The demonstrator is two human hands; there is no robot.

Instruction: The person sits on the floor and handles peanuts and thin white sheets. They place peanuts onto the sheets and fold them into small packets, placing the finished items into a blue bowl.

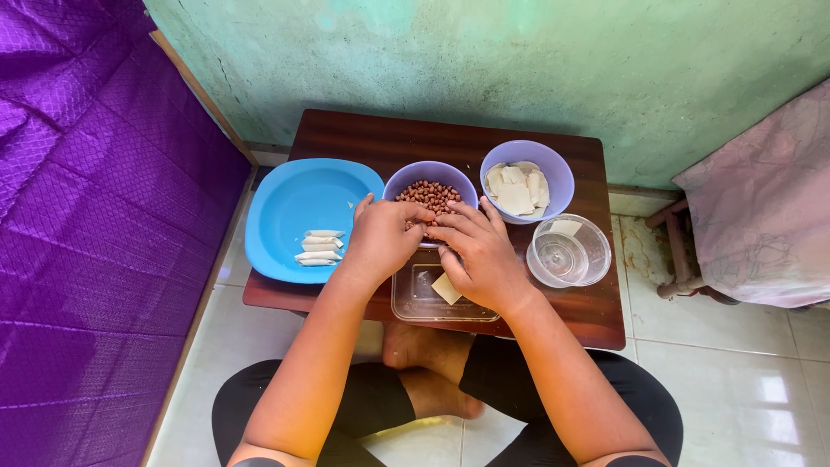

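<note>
Peanuts (430, 195) fill a lilac bowl (405, 179) at the middle of the small dark wooden table (596, 316). Both hands meet at its near rim: the left hand (380, 239) and right hand (478, 251) have fingers curled together over the nuts (whether they pinch anything I cannot tell). Under the right hand, a pale wrapper square (446, 288) lies in a clear tray (415, 298). Left, a blue plate (290, 203) carries rolled wrappers (319, 246).

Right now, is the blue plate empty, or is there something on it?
Not empty. The blue plate holds a few white rolled wrappers stacked near its right side; the rest is bare.
</note>
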